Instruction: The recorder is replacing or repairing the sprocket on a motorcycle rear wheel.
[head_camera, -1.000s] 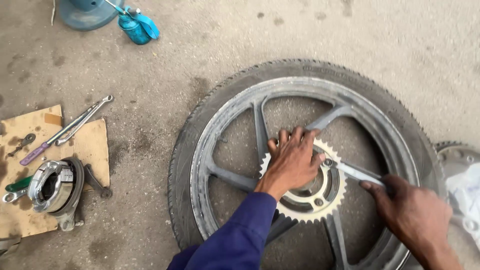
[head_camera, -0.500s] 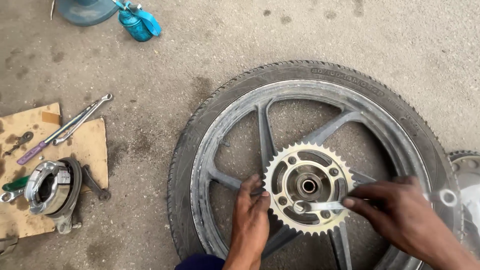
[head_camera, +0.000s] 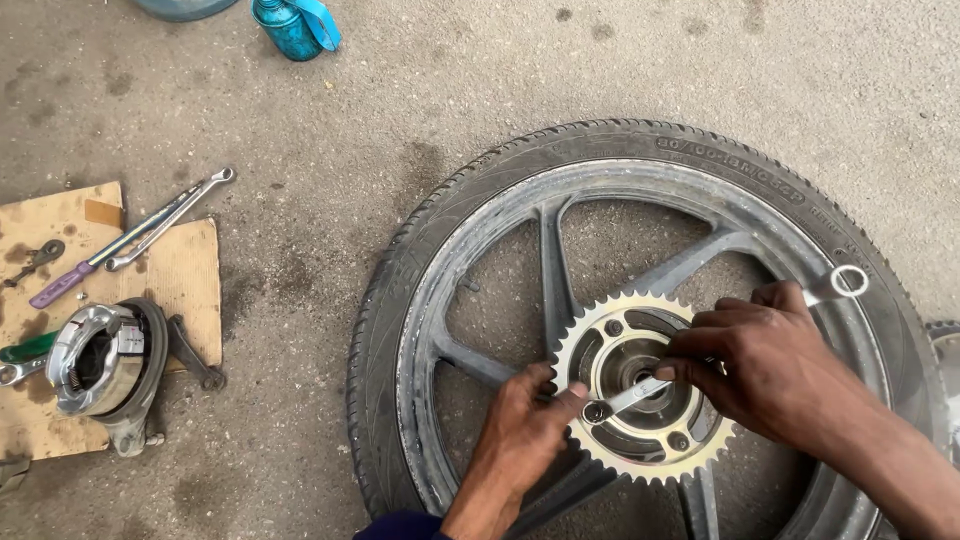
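While the wheel (head_camera: 640, 180) lies flat on the concrete ground (head_camera: 500, 80), the toothed sprocket (head_camera: 640, 385) sits at its hub, toward 6 o'clock of the rim. The right hand (head_camera: 770, 365) is closed around a silver wrench (head_camera: 640, 393), which lies across the sprocket; its far ring end shows past the hand at 2 o'clock, and its near end sits on a bolt at the sprocket's 8 o'clock. The left hand (head_camera: 520, 430) holds nothing; its fingers are bent and its thumb presses on the sprocket teeth at 9 o'clock. Well apart, at 9 o'clock of the wheel, a piece of cardboard (head_camera: 170, 270) carries a brake drum plate (head_camera: 95, 360) and some spanners (head_camera: 165, 220). A blue can (head_camera: 290, 25) stands at 11 o'clock.
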